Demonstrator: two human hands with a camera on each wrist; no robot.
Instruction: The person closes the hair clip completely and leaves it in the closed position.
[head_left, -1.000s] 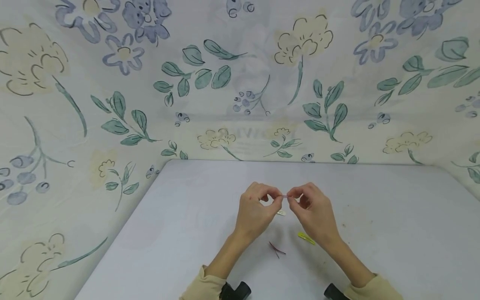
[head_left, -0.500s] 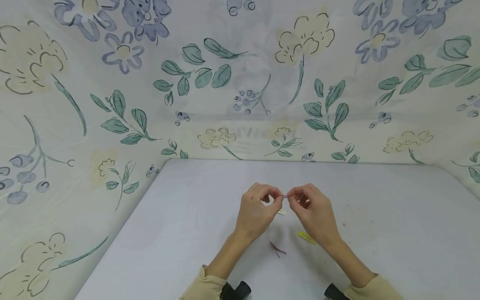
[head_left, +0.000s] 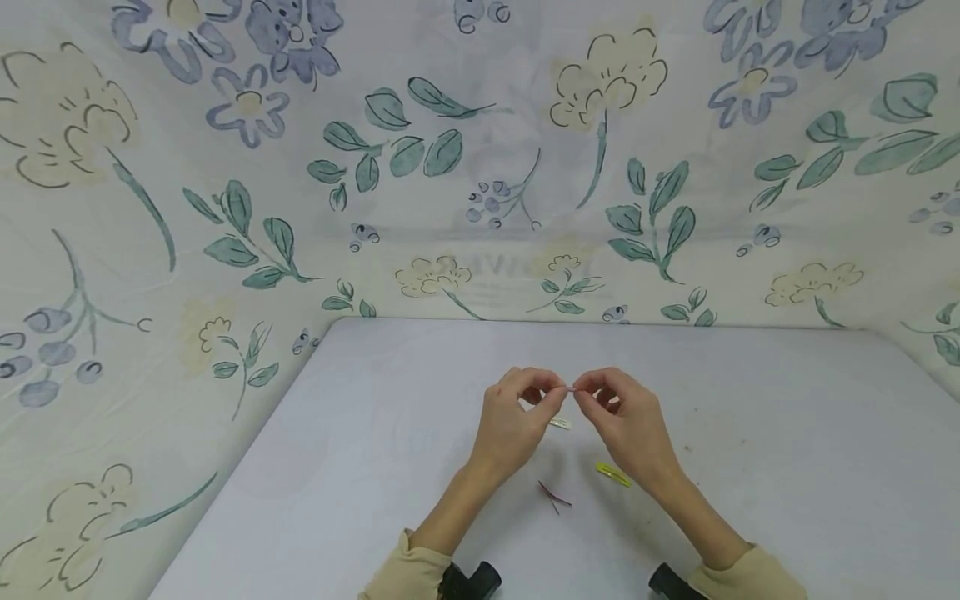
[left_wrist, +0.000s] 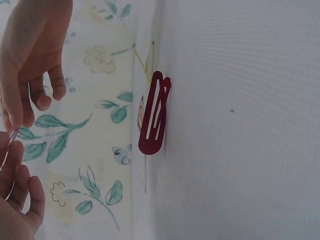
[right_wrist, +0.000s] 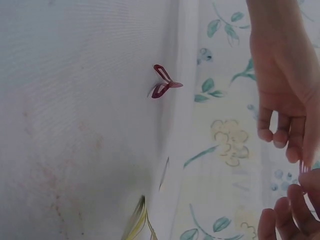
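Note:
In the head view my left hand (head_left: 508, 425) and right hand (head_left: 628, 427) meet fingertip to fingertip above the table. Thumb and fingers of both pinch a small pinkish snap hair clip (head_left: 570, 389). Most of that clip is covered by the fingertips; a slim slotted bit shows in the right wrist view, a pink hair clip (right_wrist: 304, 169). On the table below lies a dark red snap hair clip (left_wrist: 150, 147), its two halves spread apart. A yellow snap hair clip (head_left: 613, 474) lies near my right wrist. Partly behind my left hand's fingers is a pale cream hair clip (head_left: 560, 423).
The white tabletop (head_left: 360, 467) runs back to a flower-patterned cloth (head_left: 480, 275). Small brownish specks (head_left: 688, 450) mark the table on the right. Black wrist devices (head_left: 480, 581) sit at both sleeves.
My fingertips have drawn slightly closer together over the pinkish clip, so less of it shows between them. A little more of the pale clip is visible. The other clips stay put.

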